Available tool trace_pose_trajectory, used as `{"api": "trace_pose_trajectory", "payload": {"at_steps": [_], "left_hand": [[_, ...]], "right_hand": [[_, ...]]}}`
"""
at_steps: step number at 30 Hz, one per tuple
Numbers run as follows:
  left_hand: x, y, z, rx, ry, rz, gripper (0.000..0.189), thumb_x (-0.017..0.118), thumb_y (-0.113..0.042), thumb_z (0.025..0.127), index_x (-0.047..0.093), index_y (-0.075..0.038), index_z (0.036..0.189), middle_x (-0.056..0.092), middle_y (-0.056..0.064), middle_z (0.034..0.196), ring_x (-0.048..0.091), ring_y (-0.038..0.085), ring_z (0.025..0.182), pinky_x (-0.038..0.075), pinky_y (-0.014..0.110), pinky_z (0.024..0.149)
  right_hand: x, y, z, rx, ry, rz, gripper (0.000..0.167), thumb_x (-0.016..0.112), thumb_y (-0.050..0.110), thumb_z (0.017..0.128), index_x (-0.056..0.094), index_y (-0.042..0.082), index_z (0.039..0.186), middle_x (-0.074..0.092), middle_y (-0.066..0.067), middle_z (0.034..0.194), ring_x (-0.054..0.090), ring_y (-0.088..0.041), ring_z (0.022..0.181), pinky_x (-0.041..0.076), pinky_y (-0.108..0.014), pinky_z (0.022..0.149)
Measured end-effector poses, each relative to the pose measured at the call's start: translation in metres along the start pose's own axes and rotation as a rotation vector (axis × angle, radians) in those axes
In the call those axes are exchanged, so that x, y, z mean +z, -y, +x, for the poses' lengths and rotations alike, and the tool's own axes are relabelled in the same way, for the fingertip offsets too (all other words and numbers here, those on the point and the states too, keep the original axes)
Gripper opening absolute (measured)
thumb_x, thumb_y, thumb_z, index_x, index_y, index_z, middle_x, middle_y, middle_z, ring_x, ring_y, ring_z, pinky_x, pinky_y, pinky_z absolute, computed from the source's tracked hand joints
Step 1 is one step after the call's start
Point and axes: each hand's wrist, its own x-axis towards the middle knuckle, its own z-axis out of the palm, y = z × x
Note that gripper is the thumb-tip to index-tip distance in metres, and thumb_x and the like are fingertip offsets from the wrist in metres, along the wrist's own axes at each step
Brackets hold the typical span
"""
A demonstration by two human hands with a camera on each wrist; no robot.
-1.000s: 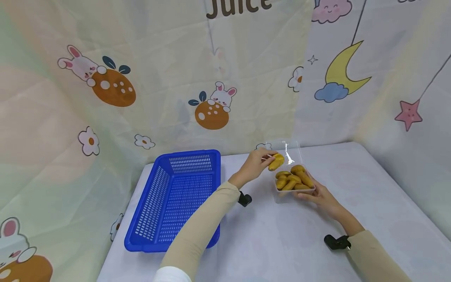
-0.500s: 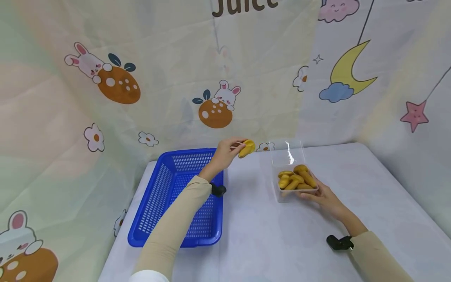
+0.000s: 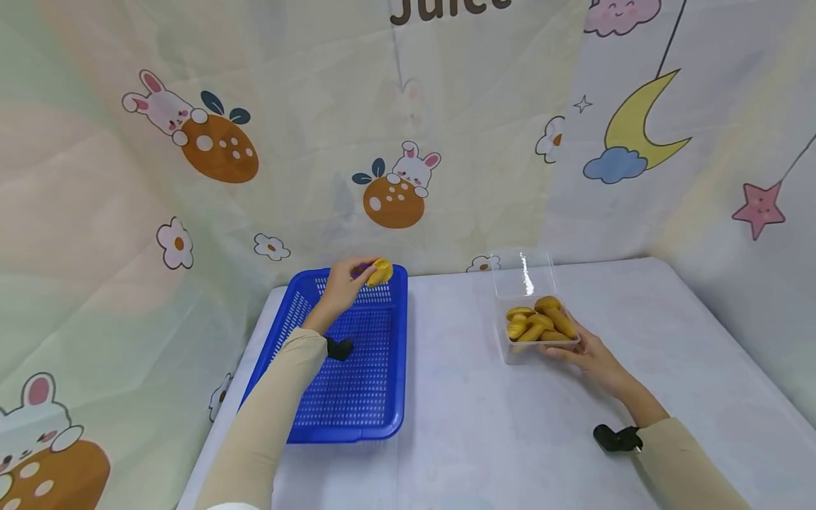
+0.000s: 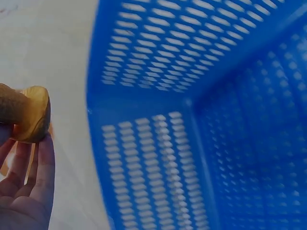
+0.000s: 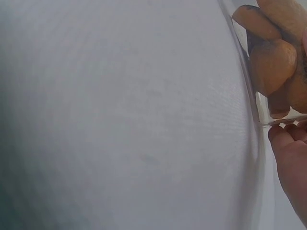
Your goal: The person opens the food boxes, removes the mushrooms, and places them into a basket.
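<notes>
My left hand pinches a yellow-brown mushroom between thumb and fingertips, above the far end of a blue plastic basket. In the left wrist view the thick stem and rounded cap of this mushroom show beside the perforated basket wall. On the right of the table, my right hand holds the near right corner of a clear plastic box, its thumb along the front. Several mushrooms fill that box, and its transparent lid stands raised at the back.
A white cloth covers the table. Behind it hangs a fabric backdrop with cartoon rabbits, flowers and a moon. Black wrist cameras sit on both forearms, the left camera over the basket.
My left hand has carried the mushroom leftwards from above the clear box to over the basket's far end. The right hand stays at the box. The head view has shifted slightly.
</notes>
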Motion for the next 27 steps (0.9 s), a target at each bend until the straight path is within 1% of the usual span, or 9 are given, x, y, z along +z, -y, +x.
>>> {"api": "trace_pose_trajectory", "payload": {"at_steps": [3, 6, 9, 12, 16, 19, 21, 27], "left_hand": [[-0.002, 0.016, -0.007, -0.043, -0.007, 0.027, 0.034, 0.059, -0.019, 0.102, 0.064, -0.006, 0.133, 0.065, 0.013, 0.124, 0.064, 0.027, 0.105, 0.055, 0.041, 0.091], [-0.001, 0.032, -0.015, -0.077, 0.007, 0.047, 0.034, 0.058, -0.018, 0.103, 0.063, -0.005, 0.133, 0.064, 0.013, 0.124, 0.062, 0.028, 0.108, 0.053, 0.043, 0.094], [0.004, 0.045, -0.02, -0.084, 0.036, 0.067, 0.034, 0.058, -0.017, 0.103, 0.063, -0.003, 0.133, 0.064, 0.015, 0.124, 0.061, 0.03, 0.11, 0.051, 0.044, 0.097], [0.009, 0.056, -0.023, -0.092, 0.064, 0.072, 0.033, 0.058, -0.016, 0.102, 0.063, -0.001, 0.132, 0.064, 0.016, 0.123, 0.061, 0.032, 0.111, 0.052, 0.045, 0.095], [0.015, 0.064, -0.03, -0.112, 0.119, 0.063, 0.031, 0.059, -0.015, 0.102, 0.065, 0.0, 0.128, 0.066, 0.016, 0.122, 0.062, 0.032, 0.11, 0.054, 0.045, 0.092], [0.019, 0.067, -0.034, -0.131, 0.164, 0.046, 0.028, 0.06, -0.015, 0.102, 0.067, -0.001, 0.126, 0.067, 0.015, 0.121, 0.063, 0.03, 0.108, 0.055, 0.044, 0.09], [0.021, 0.068, -0.036, -0.131, 0.189, 0.041, 0.028, 0.059, -0.013, 0.102, 0.067, 0.0, 0.125, 0.067, 0.015, 0.121, 0.063, 0.031, 0.107, 0.055, 0.043, 0.09], [0.027, 0.072, -0.039, -0.145, 0.221, 0.033, 0.027, 0.061, -0.01, 0.101, 0.067, 0.001, 0.124, 0.067, 0.016, 0.12, 0.063, 0.032, 0.108, 0.054, 0.044, 0.093]], "right_hand": [[0.0, 0.001, 0.0, 0.008, -0.004, 0.018, 0.091, 0.067, 0.021, 0.097, 0.002, 0.027, 0.161, 0.0, -0.015, 0.165, 0.008, -0.045, 0.147, 0.028, -0.001, 0.097], [0.0, 0.001, 0.0, 0.018, -0.006, 0.023, 0.092, 0.068, 0.021, 0.097, 0.002, 0.026, 0.161, -0.002, -0.015, 0.165, 0.007, -0.045, 0.147, 0.028, -0.001, 0.097], [0.0, 0.001, 0.0, 0.025, -0.004, 0.025, 0.093, 0.068, 0.021, 0.097, 0.0, 0.024, 0.161, -0.003, -0.016, 0.165, 0.006, -0.045, 0.147, 0.028, -0.002, 0.097], [0.0, 0.001, 0.0, 0.022, 0.003, 0.034, 0.092, 0.067, 0.02, 0.098, -0.001, 0.023, 0.16, -0.004, -0.016, 0.165, 0.006, -0.046, 0.147, 0.028, -0.002, 0.096], [0.002, -0.001, 0.0, 0.017, 0.007, 0.045, 0.092, 0.066, 0.019, 0.098, -0.002, 0.022, 0.16, -0.004, -0.016, 0.165, 0.006, -0.046, 0.147, 0.027, -0.002, 0.097], [0.002, -0.001, 0.0, 0.014, 0.004, 0.043, 0.092, 0.066, 0.019, 0.098, -0.002, 0.023, 0.16, -0.005, -0.017, 0.165, 0.005, -0.047, 0.147, 0.027, -0.002, 0.098], [0.002, -0.002, 0.0, 0.009, 0.003, 0.042, 0.092, 0.066, 0.018, 0.098, -0.002, 0.023, 0.16, -0.005, -0.019, 0.164, 0.004, -0.048, 0.146, 0.027, -0.003, 0.098], [0.0, -0.002, -0.001, 0.001, 0.004, 0.054, 0.092, 0.066, 0.017, 0.098, -0.001, 0.025, 0.16, -0.004, -0.018, 0.165, 0.007, -0.047, 0.146, 0.027, -0.002, 0.098]]}}
